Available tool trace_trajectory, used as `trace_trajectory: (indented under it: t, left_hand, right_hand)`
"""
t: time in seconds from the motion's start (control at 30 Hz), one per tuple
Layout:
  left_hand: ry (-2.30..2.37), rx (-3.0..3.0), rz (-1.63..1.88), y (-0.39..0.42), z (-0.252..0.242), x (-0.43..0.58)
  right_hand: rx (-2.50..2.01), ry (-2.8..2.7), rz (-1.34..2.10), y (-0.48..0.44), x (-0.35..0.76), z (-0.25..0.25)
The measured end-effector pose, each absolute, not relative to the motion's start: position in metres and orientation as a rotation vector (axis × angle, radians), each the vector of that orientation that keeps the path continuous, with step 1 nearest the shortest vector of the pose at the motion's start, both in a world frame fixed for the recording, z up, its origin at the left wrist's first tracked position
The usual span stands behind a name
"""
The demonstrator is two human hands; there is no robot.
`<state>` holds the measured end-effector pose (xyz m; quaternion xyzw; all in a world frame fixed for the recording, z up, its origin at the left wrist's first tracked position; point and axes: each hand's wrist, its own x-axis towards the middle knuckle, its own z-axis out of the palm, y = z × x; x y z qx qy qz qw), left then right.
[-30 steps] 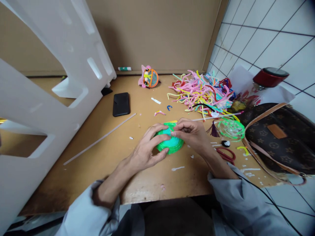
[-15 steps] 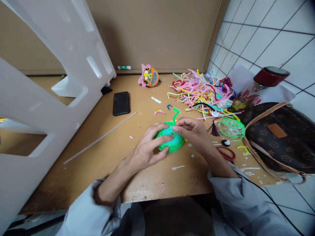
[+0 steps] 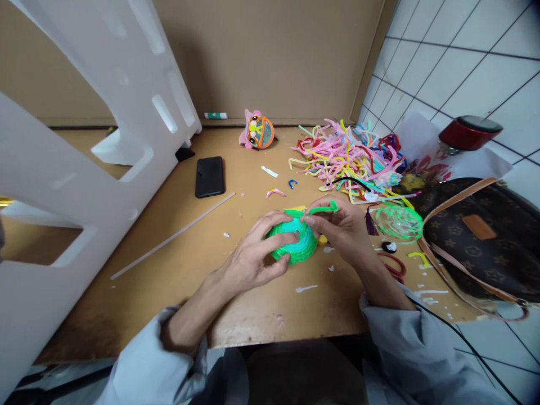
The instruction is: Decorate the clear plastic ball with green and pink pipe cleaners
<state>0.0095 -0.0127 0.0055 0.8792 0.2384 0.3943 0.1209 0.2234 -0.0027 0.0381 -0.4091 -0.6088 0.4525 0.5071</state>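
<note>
A round green-and-turquoise piece of coiled pipe cleaner (image 3: pixel 301 253) sits low over the table, in front of me. My left hand (image 3: pixel 257 250) grips it from the left, fingers across its top and thumb at the near edge. At its far right side, my right hand (image 3: pixel 337 225) pinches a green pipe cleaner (image 3: pixel 323 209) between thumb and forefinger. The bent free end of this strip sticks out to the right, over the fingers. A bit of yellow (image 3: pixel 323 240) shows beneath the piece's right edge; its underside is hidden.
A heap of coloured pipe cleaners (image 3: pixel 346 157) lies at the back right. Beyond my right forearm are red-handled scissors (image 3: pixel 394 267), a green-streaked clear roll (image 3: pixel 399 221) and a brown bag (image 3: pixel 485 242). A black phone-like case (image 3: pixel 210 177) and a thin stick (image 3: pixel 172 236) lie left.
The green strip's free end, upright before, now leans over to the right. My right hand has turned slightly with it; my left hand keeps its hold on the coiled piece.
</note>
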Motion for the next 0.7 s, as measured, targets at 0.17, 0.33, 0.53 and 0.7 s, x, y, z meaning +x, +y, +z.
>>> trace_trajectory:
  t: [0.17, 0.33, 0.53, 0.7]
  left_hand:
    - [0.727, 2.590, 1.141, -0.0127, 0.0053, 0.0087]
    - [0.853, 2.615, 1.190, -0.0133, 0.0056, 0.0063]
    - [0.800, 2.563, 1.149, -0.0149, 0.0087, 0.0076]
    - [0.799, 2.523, 1.120, -0.0148, 0.0086, 0.0074]
  right_hand:
    - [-0.981, -1.509, 1.011, -0.0021, 0.2231, 0.0364]
    - [-1.017, -1.578, 0.883, -0.0005, 0.2250, 0.0377]
    - [-1.011, -1.619, 0.797, -0.0058, 0.2214, 0.0409]
    - [-1.029, -1.610, 0.759, -0.0083, 0.2170, 0.0388]
